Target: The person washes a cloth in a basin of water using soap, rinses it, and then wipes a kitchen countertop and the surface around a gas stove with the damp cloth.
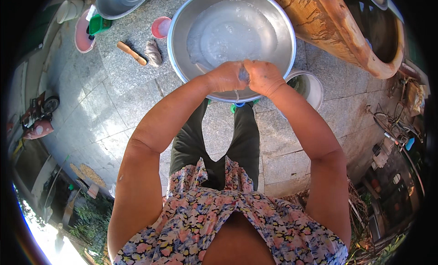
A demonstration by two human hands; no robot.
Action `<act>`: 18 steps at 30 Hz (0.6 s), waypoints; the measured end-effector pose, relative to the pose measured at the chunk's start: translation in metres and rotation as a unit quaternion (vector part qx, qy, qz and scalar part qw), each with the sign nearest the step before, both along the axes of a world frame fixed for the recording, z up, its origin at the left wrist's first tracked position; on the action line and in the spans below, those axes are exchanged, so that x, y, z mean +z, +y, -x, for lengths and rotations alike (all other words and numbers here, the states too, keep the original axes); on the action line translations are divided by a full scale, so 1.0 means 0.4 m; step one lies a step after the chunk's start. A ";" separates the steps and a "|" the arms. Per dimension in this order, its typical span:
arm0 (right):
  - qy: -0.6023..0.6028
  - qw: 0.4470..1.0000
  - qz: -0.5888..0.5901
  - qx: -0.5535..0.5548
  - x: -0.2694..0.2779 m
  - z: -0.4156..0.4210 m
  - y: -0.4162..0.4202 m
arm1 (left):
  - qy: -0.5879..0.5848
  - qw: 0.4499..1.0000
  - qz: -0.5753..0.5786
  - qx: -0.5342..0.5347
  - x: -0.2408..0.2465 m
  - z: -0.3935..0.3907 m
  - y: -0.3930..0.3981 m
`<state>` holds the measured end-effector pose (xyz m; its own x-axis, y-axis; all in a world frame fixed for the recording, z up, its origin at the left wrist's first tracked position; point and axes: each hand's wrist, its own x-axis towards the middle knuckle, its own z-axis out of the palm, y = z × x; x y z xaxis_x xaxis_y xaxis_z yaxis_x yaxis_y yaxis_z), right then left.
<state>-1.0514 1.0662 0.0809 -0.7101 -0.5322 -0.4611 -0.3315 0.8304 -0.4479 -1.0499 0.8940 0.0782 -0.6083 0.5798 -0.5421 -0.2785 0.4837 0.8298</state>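
Over the near part of a large metal basin (178,56), my left hand (226,76) and my right hand (266,76) are pressed together. Both fists close around a small wet grey-blue thing, possibly a cloth (243,74); most of it is hidden by the fingers. A thin trickle of water (237,95) runs down below my left hand. Clear water (236,35) with some bubbles lies in the bottom of the basin.
Left of the basin are a pink cup (160,27), a wooden-handled brush (131,53) and a twisted grey cloth (153,53) on the stone paving. A white bucket (315,90) stands at the right, below a large wooden trough (342,35). Another metal basin (119,6) is at the upper left.
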 end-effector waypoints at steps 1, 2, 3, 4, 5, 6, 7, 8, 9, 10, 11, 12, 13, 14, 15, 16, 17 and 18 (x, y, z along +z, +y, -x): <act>-0.020 0.999 0.003 -0.041 0.000 -0.007 -0.011 | 0.052 0.998 0.028 -0.032 -0.015 -0.007 -0.002; -0.041 0.996 0.007 -0.081 0.004 -0.016 -0.022 | 0.093 0.992 0.067 -0.047 -0.029 -0.018 -0.003; -0.061 0.991 0.014 -0.121 0.004 -0.023 -0.036 | 0.135 0.983 0.110 -0.063 -0.032 -0.021 -0.007; -0.093 0.982 0.054 -0.154 -0.005 -0.035 -0.042 | 0.175 0.970 0.152 -0.077 -0.036 -0.023 -0.012; -0.125 0.970 0.094 -0.186 -0.020 -0.051 -0.040 | 0.177 0.966 0.161 -0.097 -0.039 -0.025 -0.011; -0.157 0.954 0.136 -0.217 -0.035 -0.056 -0.043 | 0.179 0.961 0.173 -0.119 -0.039 -0.020 -0.010; -0.218 0.937 0.123 -0.245 -0.043 -0.060 -0.052 | 0.179 0.956 0.187 -0.139 -0.038 -0.021 -0.015; -0.277 0.916 0.108 -0.270 -0.051 -0.060 -0.059 | 0.217 0.953 0.172 -0.124 -0.058 -0.030 -0.026; -0.333 0.891 0.088 -0.298 -0.056 -0.056 -0.058 | 0.231 0.949 0.177 -0.120 -0.067 -0.035 -0.028; -0.394 0.858 0.084 -0.319 -0.059 -0.049 -0.059 | 0.244 0.945 0.182 -0.116 -0.076 -0.041 -0.031; -0.381 0.866 0.092 -0.312 -0.064 -0.046 -0.071 | 0.258 0.941 0.186 -0.113 -0.084 -0.046 -0.040; -0.366 0.874 0.092 -0.307 -0.052 -0.043 -0.071 | 0.263 0.944 0.181 -0.086 -0.087 -0.051 -0.041; -0.351 0.881 0.092 -0.303 -0.042 -0.039 -0.069 | 0.268 0.946 0.174 -0.061 -0.090 -0.056 -0.046; -0.342 0.887 0.109 -0.290 -0.038 -0.030 -0.068 | 0.273 0.947 0.167 -0.036 -0.092 -0.060 -0.050; -0.331 0.893 0.125 -0.277 -0.039 -0.015 -0.065 | 0.246 0.957 0.152 -0.002 -0.082 -0.058 -0.050; -0.320 0.898 0.141 -0.265 -0.035 -0.002 -0.061 | 0.219 0.966 0.136 0.032 -0.066 -0.056 -0.051; -0.247 0.926 0.137 -0.251 -0.020 -0.001 -0.052 | 0.191 0.972 0.119 0.065 -0.058 -0.053 -0.051; -0.174 0.948 0.134 -0.229 0.005 -0.003 -0.054 | 0.136 0.980 0.078 0.120 -0.075 -0.055 -0.061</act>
<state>-1.0502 1.0444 0.0830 -0.7247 -0.3368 -0.6011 0.2423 0.6922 -0.6798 -1.0277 0.8695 0.0481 -0.8516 0.3248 -0.4116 -0.1789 0.5580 0.8104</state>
